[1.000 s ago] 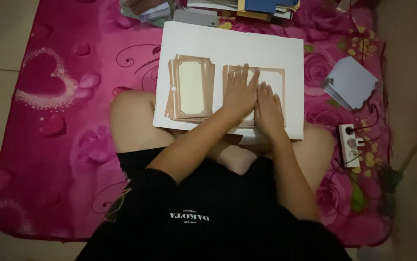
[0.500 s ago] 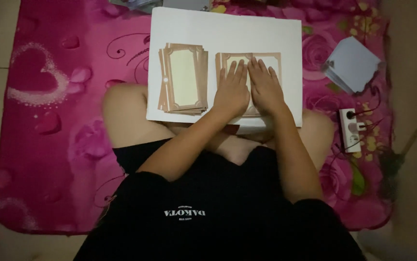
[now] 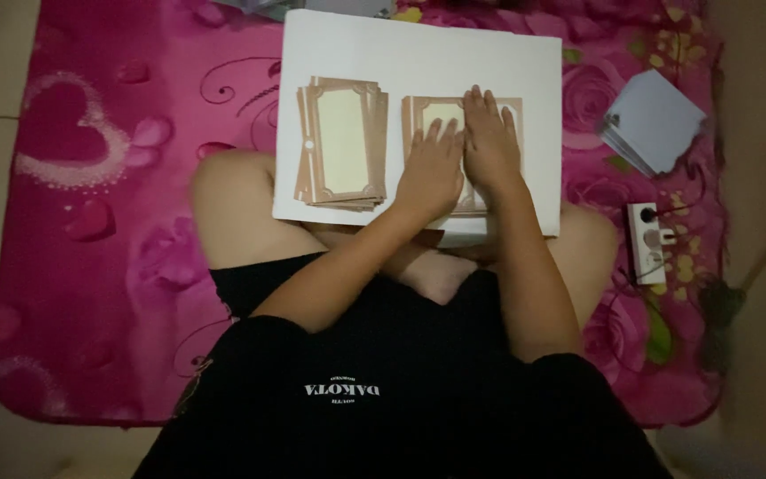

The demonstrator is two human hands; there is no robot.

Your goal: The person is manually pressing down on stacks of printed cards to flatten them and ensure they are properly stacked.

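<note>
Both hands lie flat with fingers spread, grasping nothing: the left hand (image 3: 430,173) and right hand (image 3: 490,142) press side by side on a tan-bordered card (image 3: 422,111). It rests on a white board (image 3: 418,53) across the person's lap, right of a stack of matching cards (image 3: 340,142). A pink floral mat (image 3: 117,160) spreads beneath, with a grey paper pile (image 3: 654,120) far right.

A board (image 3: 427,53) lies across the person's legs, on a blanket (image 3: 117,177). On the board, a pile of cards (image 3: 340,144) sits on the left. One card (image 3: 436,113) lies just right of it, under both hands. Right of the board lie a stack of papers (image 3: 654,121) and, nearer, a power strip (image 3: 648,241).
</note>
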